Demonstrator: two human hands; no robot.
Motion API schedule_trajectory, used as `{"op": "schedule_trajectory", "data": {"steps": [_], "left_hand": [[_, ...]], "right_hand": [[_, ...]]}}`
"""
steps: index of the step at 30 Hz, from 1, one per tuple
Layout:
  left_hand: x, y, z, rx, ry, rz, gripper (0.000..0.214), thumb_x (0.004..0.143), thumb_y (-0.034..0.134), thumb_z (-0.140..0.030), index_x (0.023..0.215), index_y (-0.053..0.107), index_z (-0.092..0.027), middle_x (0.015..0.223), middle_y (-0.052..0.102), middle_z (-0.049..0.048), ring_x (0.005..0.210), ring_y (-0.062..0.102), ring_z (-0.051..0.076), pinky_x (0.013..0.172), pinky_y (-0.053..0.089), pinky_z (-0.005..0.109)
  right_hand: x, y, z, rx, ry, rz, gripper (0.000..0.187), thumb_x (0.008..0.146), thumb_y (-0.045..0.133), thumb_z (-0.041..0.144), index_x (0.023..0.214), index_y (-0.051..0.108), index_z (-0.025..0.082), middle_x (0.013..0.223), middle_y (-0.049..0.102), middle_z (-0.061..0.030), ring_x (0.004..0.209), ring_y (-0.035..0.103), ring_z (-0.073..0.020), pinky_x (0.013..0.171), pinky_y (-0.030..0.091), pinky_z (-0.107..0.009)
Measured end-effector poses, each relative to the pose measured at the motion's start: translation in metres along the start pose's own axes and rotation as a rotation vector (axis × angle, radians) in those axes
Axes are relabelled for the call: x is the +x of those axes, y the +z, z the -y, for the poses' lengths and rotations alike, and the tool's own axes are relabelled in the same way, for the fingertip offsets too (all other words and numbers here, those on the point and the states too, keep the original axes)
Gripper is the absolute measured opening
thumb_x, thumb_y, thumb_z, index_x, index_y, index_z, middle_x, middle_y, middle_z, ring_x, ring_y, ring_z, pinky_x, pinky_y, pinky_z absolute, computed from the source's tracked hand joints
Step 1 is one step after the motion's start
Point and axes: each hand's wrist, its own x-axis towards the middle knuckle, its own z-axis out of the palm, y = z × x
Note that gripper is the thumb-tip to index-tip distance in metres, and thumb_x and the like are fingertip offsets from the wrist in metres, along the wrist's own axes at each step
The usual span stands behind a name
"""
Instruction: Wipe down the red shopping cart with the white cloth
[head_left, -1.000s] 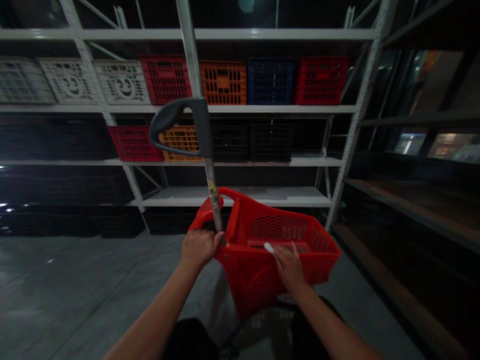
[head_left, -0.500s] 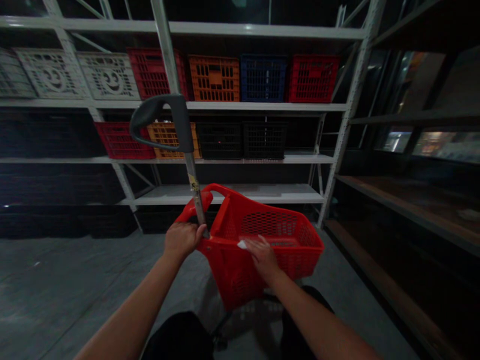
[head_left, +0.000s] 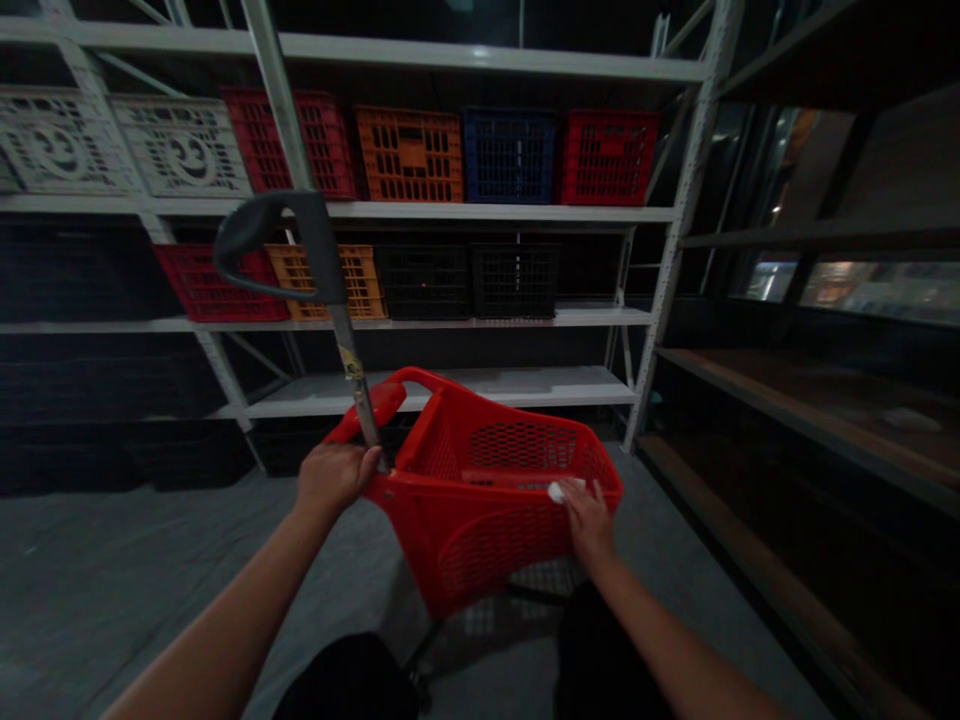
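Pale metal shelving (head_left: 510,212) lined with plastic crates rises behind you in dim light, orange crate (head_left: 409,160), blue crate (head_left: 510,160) and smiley-faced white crate (head_left: 180,150) among them, above a grey floor (head_left: 165,590). Directly before you, a red shopping cart (head_left: 420,520) stands on the floor, its basket pointing to your right. Your left hand (head_left: 332,482) is closed around the near end of the cart's red handle (head_left: 386,403), thumb beside the foot of a slanting metal pole (head_left: 281,95) with a dark grey looped grip (head_left: 326,250). Your right hand (head_left: 590,518) pinches a small white wad (head_left: 556,492) against the basket's near rim, close to its front corner.
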Motion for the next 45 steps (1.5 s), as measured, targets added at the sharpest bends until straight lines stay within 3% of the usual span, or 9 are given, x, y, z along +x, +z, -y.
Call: {"op": "schedule_trajectory", "data": {"steps": [6,10,13,21,26,30,34,40,45], "left_hand": [[0.001,-0.003,-0.015,0.034,-0.014,-0.003,0.064,0.087,0.017,-0.048,0.065,0.068,-0.016,0.067,0.069,0.0113,0.067,0.063,0.023,0.064,0.039,0.032],[0.002,-0.002,-0.016,0.073,-0.011,-0.006,0.066,0.087,0.015,-0.049,0.065,0.067,-0.017,0.066,0.068,0.0102,0.067,0.063,0.023,0.063,0.038,0.032],[0.004,0.001,-0.013,0.053,-0.001,-0.002,0.066,0.087,0.014,-0.049,0.064,0.067,-0.017,0.067,0.069,0.0105,0.068,0.063,0.023,0.063,0.039,0.032],[0.010,0.006,-0.009,-0.009,0.000,0.028,0.064,0.087,0.016,-0.048,0.064,0.067,-0.016,0.069,0.069,0.0130,0.070,0.063,0.025,0.066,0.040,0.034],[0.013,0.002,-0.006,-0.061,0.018,0.066,0.061,0.087,0.018,-0.050,0.067,0.065,-0.016,0.073,0.068,0.0132,0.074,0.062,0.026,0.070,0.040,0.036],[0.005,-0.022,-0.022,-0.090,-0.158,-0.206,0.053,0.081,0.038,-0.053,0.108,0.056,-0.012,0.118,0.055,0.0196,0.112,0.048,0.034,0.093,0.032,0.048],[-0.031,-0.040,-0.070,-0.299,-0.184,-0.368,0.058,0.079,0.048,-0.045,0.127,0.039,-0.013,0.141,0.029,0.0202,0.131,0.028,0.033,0.104,0.024,0.051],[-0.116,-0.032,-0.153,-0.730,-0.001,-0.065,0.080,0.061,0.067,-0.044,0.131,0.036,-0.019,0.129,0.050,0.0151,0.118,0.047,0.030,0.096,0.042,0.045],[-0.147,-0.040,-0.166,-1.087,-0.045,0.363,0.025,0.075,0.054,-0.029,0.098,0.063,-0.025,0.093,0.070,0.0013,0.082,0.064,0.015,0.074,0.049,0.022]], "right_hand": [[0.070,0.062,0.168,0.289,-0.017,0.129,0.038,0.089,0.035,0.012,0.115,0.056,0.029,0.118,0.061,-0.0007,0.112,0.053,-0.0150,0.109,0.009,-0.049],[0.092,0.072,0.195,0.347,-0.138,0.152,0.036,0.090,0.037,0.014,0.119,0.053,0.028,0.119,0.060,0.0000,0.111,0.054,-0.0128,0.110,0.005,-0.045],[0.078,0.059,0.148,0.281,-0.187,0.140,0.036,0.089,0.038,0.011,0.117,0.055,0.027,0.115,0.063,-0.0009,0.105,0.058,-0.0132,0.110,0.001,-0.046],[0.009,-0.025,-0.064,-0.171,-0.119,0.055,0.043,0.085,0.036,0.010,0.115,0.057,0.030,0.112,0.065,-0.0009,0.104,0.059,-0.0186,0.107,0.003,-0.055],[-0.001,-0.051,-0.109,-0.234,-0.018,0.021,0.037,0.087,0.034,0.019,0.108,0.063,0.026,0.107,0.067,-0.0044,0.101,0.061,-0.0219,0.101,0.026,-0.052],[0.000,-0.050,-0.074,-0.122,0.115,-0.069,0.038,0.090,0.032,0.030,0.098,0.068,0.019,0.095,0.070,-0.0106,0.086,0.065,-0.0228,0.083,0.046,-0.041],[0.001,-0.043,0.005,0.126,0.128,0.032,0.034,0.089,0.038,0.035,0.100,0.067,0.020,0.094,0.069,-0.0085,0.084,0.064,-0.0218,0.077,0.049,-0.034],[-0.016,-0.046,0.125,0.436,-0.051,0.254,0.021,0.087,0.047,0.030,0.096,0.066,0.028,0.091,0.070,-0.0013,0.088,0.061,-0.0181,0.089,0.042,-0.033],[-0.017,-0.061,0.147,0.595,-0.087,0.594,0.019,0.086,0.049,0.023,0.094,0.066,0.026,0.090,0.070,0.0020,0.084,0.062,-0.0133,0.078,0.043,-0.023]]}}
